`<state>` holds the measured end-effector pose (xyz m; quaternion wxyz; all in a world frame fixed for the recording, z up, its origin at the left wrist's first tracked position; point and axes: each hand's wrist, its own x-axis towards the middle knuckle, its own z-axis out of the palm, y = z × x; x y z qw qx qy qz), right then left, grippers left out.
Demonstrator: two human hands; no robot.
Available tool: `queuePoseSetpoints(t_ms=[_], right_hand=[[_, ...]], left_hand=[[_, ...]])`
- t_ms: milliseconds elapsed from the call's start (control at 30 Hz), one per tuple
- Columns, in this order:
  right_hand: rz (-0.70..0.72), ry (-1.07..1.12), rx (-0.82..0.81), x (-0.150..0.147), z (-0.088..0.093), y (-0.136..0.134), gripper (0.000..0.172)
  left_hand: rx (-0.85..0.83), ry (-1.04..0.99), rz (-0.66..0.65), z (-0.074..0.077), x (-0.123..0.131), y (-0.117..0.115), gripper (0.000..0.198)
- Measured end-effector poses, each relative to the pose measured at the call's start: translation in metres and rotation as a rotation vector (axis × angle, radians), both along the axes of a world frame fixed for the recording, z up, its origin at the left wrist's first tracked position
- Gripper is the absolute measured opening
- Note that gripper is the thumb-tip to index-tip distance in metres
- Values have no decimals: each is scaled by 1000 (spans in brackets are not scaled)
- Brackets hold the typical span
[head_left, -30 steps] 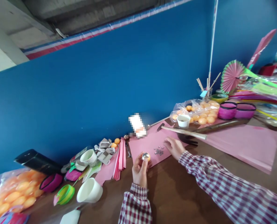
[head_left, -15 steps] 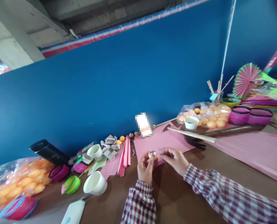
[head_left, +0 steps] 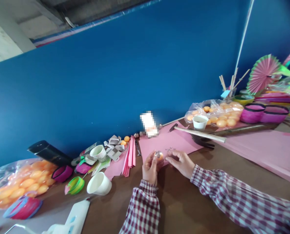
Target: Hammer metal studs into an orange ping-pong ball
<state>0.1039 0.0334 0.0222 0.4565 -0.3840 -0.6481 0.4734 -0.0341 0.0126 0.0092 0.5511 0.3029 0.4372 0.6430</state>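
Note:
My left hand point(head_left: 149, 167) is closed around a small orange ball point(head_left: 158, 155) with a shiny silvery patch on its upper side. Just to the right, my right hand point(head_left: 181, 162) has its thumb and forefinger pinched close to the ball. Whatever sits between those fingertips is too small to make out. Both hands are over the near edge of a pink paper sheet point(head_left: 159, 143). Several tiny shiny pieces point(head_left: 170, 149) lie on that sheet, right beside my right fingers.
A hammer point(head_left: 200, 133) with a wooden handle and a white cup point(head_left: 200, 123) lie beyond my right hand. Bagged orange balls point(head_left: 221, 123) stand behind them. On the left are folded pink strips point(head_left: 129, 159), a white cup point(head_left: 99, 184) and a power strip point(head_left: 78, 214).
My right hand has moved left, nearer to the ball in my left hand, uncovering more tiny pieces on the paper. The camera view has tilted slightly downward.

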Motion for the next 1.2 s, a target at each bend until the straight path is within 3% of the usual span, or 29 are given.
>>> queuePoseSetpoints(t_ms=[333,733,1200], right_hand=[[54,173,-221,0,2,2,26],[205,350,-276,-2,2,2,30],[181,274,-219,-3,3,3,30]], left_hand=[[61,13,-77,5,2,-4,40],[67,53,-132,11,2,-6,42],[136,107,-130,-1,0,-3,41]])
